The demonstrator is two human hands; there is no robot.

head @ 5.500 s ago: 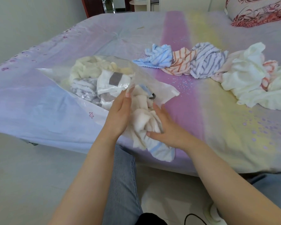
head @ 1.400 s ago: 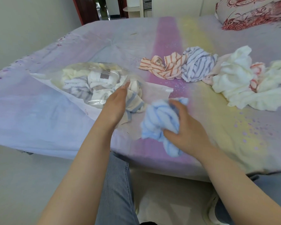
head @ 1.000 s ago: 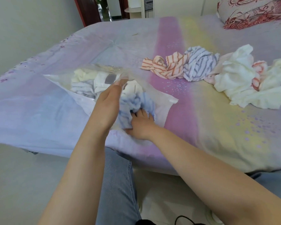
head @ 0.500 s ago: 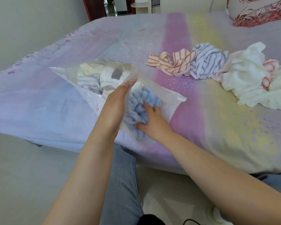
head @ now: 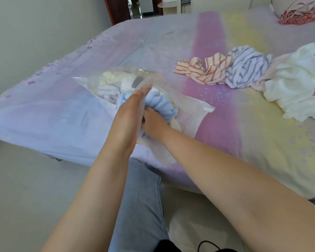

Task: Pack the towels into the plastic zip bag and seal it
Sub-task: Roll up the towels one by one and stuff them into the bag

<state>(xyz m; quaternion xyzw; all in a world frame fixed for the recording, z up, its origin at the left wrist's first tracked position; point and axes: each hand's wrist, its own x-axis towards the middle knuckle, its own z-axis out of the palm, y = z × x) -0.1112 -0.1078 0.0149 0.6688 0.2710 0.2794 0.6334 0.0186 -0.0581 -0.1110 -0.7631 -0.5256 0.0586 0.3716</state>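
Observation:
A clear plastic zip bag (head: 193, 110) lies on the bed with its mouth toward me, several white and striped towels (head: 115, 84) bunched inside. My left hand (head: 129, 113) grips the bag's upper lip and lifts it. My right hand (head: 153, 122) is inside the mouth, fingers closed on a blue striped towel (head: 162, 104) that sits half in the bag. Loose on the bed to the right lie an orange striped towel (head: 205, 70), a blue-grey striped towel (head: 247, 68) and a heap of white towels (head: 295, 84).
The bed (head: 262, 133) has a pastel purple and yellow cover; its near edge runs just below my hands. A red patterned pillow (head: 298, 11) is at the far right. My leg in jeans (head: 140, 206) is below, over a pale floor. A doorway (head: 138, 6) shows at the back.
My right hand took the blue striped towel from the bed, carried it left to the bag's mouth and has pushed it deeper inside. My left hand has kept the bag's lip raised.

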